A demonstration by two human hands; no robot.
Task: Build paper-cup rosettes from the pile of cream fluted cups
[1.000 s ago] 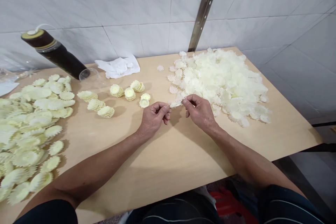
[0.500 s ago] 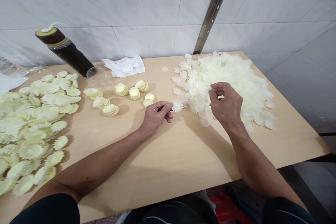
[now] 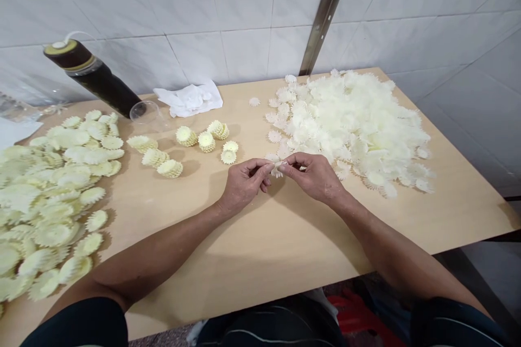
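Near the middle of the table, my left hand (image 3: 247, 181) pinches a small pale scalloped disc (image 3: 277, 169) between thumb and fingers. My right hand (image 3: 313, 173) has its thumb and forefinger closed on the same disc from the right, and the fingertips of both hands nearly meet. Part of the disc is hidden by the fingers. Just beyond my right hand spreads a heap of thin whitish scalloped discs (image 3: 350, 114). Left of my left hand stand several short stacks of yellowish discs (image 3: 170, 168).
A large pile of pale yellow scalloped discs (image 3: 52, 190) covers the table's left side. At the back are a dark bottle (image 3: 108, 87), a clear cup (image 3: 145, 112) and crumpled white tissue (image 3: 191, 98). A metal strip (image 3: 325, 16) runs up the tiled wall.
My right hand has moved left from the whitish heap to meet my left hand at the disc. My left hand has stayed nearly in place. The view has shifted slightly.
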